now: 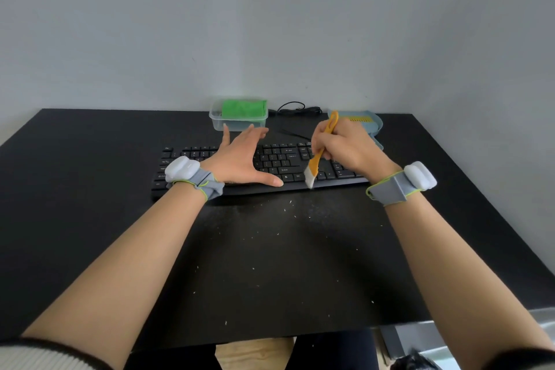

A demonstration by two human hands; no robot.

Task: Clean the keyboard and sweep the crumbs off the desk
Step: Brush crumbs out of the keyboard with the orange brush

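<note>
Two hands working in the head view: left hand [240,156] lying flat, fingers spread, steadying the keyboard [270,165] mid-worktop [90,159], right hand [345,147] gripping the brush [318,156], bristles at the front edge, so short outward flicks are best, driving crumbs [270,237] forward.

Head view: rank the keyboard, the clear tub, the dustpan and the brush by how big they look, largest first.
1. Keyboard, clearly widest.
2. Tub.
3. Dustpan, partly hidden behind the right hand, so its order with the tub is unsure.
4. Brush, long but thinnest.
</note>
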